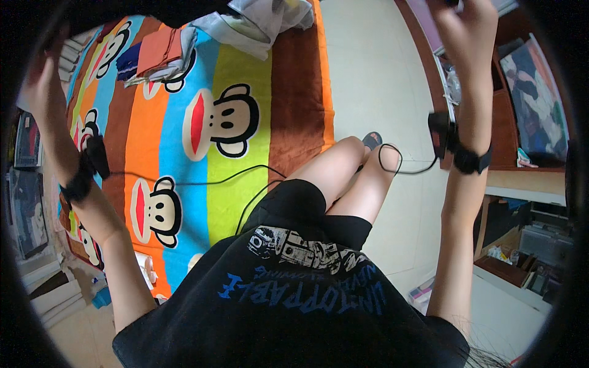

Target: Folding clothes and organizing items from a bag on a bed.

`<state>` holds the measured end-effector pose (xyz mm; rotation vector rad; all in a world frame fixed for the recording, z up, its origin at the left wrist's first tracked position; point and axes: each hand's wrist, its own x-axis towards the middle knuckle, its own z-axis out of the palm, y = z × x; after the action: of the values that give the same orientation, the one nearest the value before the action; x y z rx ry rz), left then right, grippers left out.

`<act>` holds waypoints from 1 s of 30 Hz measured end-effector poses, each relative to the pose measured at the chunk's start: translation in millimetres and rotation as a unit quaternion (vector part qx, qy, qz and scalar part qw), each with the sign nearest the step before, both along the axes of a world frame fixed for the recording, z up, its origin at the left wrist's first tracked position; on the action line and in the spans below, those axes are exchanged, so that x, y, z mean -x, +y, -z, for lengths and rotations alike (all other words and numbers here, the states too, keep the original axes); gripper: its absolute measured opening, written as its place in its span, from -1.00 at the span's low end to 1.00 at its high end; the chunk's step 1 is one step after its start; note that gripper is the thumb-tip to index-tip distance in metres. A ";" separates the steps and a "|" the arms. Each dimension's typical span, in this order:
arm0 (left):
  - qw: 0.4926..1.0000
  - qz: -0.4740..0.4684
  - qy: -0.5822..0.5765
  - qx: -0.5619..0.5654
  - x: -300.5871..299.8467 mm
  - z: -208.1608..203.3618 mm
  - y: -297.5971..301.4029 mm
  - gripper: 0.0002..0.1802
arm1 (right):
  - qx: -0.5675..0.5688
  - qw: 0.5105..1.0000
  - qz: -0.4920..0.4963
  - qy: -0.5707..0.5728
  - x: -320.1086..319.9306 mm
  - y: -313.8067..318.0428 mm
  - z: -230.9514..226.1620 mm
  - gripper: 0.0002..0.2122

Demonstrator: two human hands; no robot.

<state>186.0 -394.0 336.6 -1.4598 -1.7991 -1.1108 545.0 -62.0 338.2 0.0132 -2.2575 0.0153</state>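
Both arms are raised and spread. My left hand (42,86) is at the far left rim, blurred, its fingers fading into shadow beside a black, cloth-like shape (141,11) along the top edge. My right hand (471,43) is at the top right, partly cut off. Its thumb and fingers close toward a small dark thing at the frame's edge, too little of which shows to name. Each wrist wears a black strap with a small box, the left box (97,156) and the right box (438,132); a black cable (202,183) runs from the left one.
I sit on a bed with a striped monkey-print blanket (239,178). A stack of folded clothes (162,55) and a translucent plastic bag (257,24) lie on it. Right of it are pale floor (380,73) and a brown cabinet (500,122); storage boxes (27,184) stand left.
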 end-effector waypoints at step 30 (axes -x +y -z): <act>0.538 0.217 -0.290 0.761 -173.0 276.2 -60.8 -0.62 | 0.394 0.728 -0.056 -0.558 -134.4 -130.7 256.8 -0.46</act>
<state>359.0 -454.9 60.4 -2.7422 -3.2949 0.3550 679.3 -192.8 81.4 -0.4238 -3.2130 1.3929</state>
